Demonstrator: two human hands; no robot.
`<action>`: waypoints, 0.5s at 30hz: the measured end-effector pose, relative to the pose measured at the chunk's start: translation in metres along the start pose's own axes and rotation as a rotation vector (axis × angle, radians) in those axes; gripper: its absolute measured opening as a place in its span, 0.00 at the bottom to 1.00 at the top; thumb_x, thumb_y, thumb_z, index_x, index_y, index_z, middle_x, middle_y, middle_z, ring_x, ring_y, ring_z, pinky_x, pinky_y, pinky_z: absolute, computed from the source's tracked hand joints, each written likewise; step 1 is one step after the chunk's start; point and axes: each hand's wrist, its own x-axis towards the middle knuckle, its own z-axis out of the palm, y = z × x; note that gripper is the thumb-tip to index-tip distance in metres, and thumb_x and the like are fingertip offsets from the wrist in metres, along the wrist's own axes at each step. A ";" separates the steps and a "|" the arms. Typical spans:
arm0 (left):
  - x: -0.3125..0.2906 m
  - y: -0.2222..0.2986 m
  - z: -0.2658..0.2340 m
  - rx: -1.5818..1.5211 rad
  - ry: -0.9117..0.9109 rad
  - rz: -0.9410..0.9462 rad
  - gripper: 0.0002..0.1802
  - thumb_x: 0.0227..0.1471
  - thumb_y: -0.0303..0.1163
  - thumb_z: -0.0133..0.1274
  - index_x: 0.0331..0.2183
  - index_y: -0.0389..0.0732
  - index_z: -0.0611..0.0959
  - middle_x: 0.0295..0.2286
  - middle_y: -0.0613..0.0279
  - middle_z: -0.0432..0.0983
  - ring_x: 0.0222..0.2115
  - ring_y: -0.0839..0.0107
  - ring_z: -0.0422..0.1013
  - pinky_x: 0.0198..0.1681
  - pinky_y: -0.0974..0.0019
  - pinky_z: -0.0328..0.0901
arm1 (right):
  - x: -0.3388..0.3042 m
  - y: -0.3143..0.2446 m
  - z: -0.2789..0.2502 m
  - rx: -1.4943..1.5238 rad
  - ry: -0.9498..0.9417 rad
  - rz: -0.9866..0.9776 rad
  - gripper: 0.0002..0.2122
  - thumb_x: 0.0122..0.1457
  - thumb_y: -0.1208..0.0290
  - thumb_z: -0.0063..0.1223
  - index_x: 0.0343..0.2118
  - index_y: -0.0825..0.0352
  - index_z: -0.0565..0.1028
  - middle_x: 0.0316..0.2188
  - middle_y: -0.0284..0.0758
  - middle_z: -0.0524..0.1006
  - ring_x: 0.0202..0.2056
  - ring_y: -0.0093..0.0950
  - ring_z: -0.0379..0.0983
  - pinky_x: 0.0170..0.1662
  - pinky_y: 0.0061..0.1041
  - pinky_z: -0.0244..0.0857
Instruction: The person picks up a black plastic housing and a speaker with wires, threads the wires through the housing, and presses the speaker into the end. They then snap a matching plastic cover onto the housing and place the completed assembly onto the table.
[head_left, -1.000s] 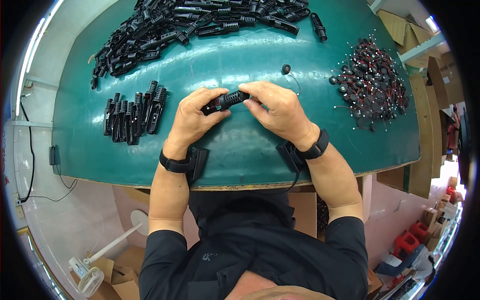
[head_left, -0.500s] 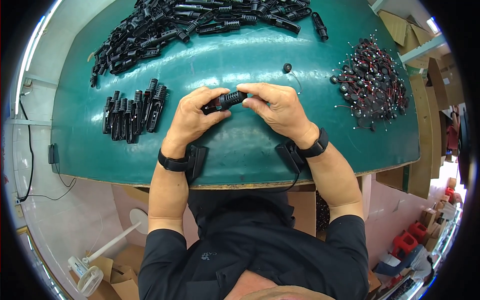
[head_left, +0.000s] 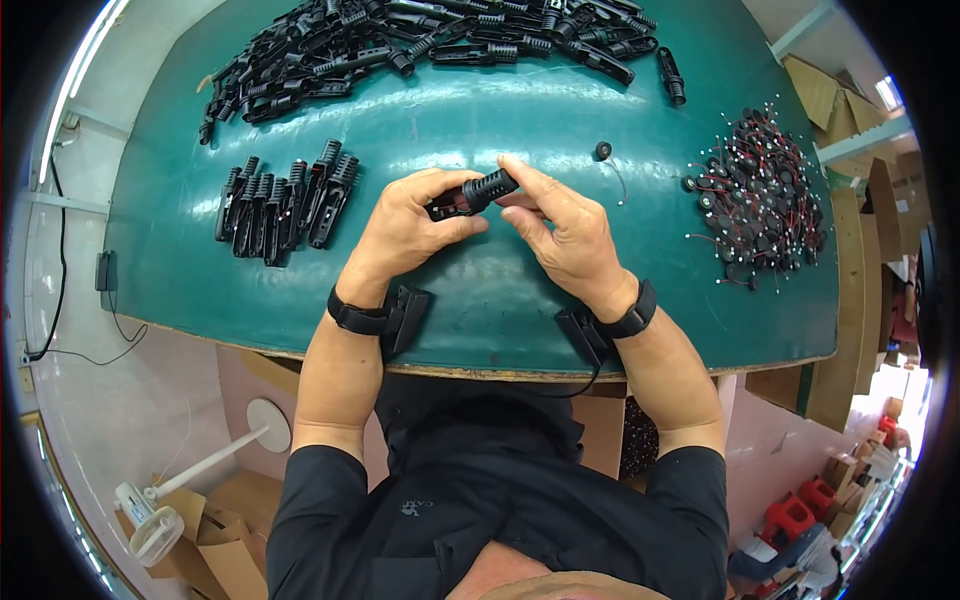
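My left hand [head_left: 405,225] is closed round a black plastic housing [head_left: 490,190] with a ribbed barrel, its slotted body between thumb and fingers. A bit of red shows inside that slotted part. The ribbed end points up and to the right. My right hand [head_left: 565,225] has its index finger against that end, while its thumb is spread away below. Left of my hands lies a group of similar black housings [head_left: 285,205], set side by side. A small round black part with a thin wire [head_left: 603,150] lies alone beyond my right hand.
A large heap of black housings [head_left: 330,50] covers the far side of the green table [head_left: 500,300]. One housing [head_left: 671,76] lies apart from it. At the right is a pile of round black parts with red wires [head_left: 760,200]. Cardboard boxes [head_left: 850,280] stand past the right edge.
My right thumb has come away from the housing's ribbed end, and the right-hand fingers have spread. The housing tilts up slightly more. The whole view has shifted a little.
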 end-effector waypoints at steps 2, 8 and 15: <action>0.000 -0.001 -0.001 -0.050 0.034 0.008 0.28 0.43 0.27 0.75 0.48 0.38 0.86 0.31 0.69 0.76 0.31 0.78 0.70 0.36 0.72 0.66 | -0.001 -0.004 0.004 0.032 -0.029 0.018 0.29 0.61 0.83 0.61 0.65 0.65 0.69 0.55 0.43 0.79 0.48 0.32 0.83 0.49 0.28 0.78; -0.001 -0.002 -0.004 -0.059 0.055 0.009 0.26 0.44 0.28 0.74 0.48 0.38 0.86 0.29 0.69 0.75 0.31 0.78 0.69 0.35 0.72 0.66 | 0.001 -0.003 0.007 0.223 -0.133 0.126 0.38 0.59 0.83 0.62 0.72 0.63 0.59 0.64 0.46 0.70 0.56 0.36 0.77 0.55 0.32 0.77; 0.000 0.002 -0.008 -0.040 0.044 -0.004 0.26 0.45 0.28 0.74 0.48 0.38 0.86 0.29 0.69 0.74 0.31 0.78 0.69 0.36 0.72 0.66 | 0.003 -0.009 0.004 0.261 -0.190 0.183 0.38 0.62 0.80 0.62 0.73 0.61 0.56 0.69 0.43 0.64 0.63 0.36 0.70 0.60 0.34 0.72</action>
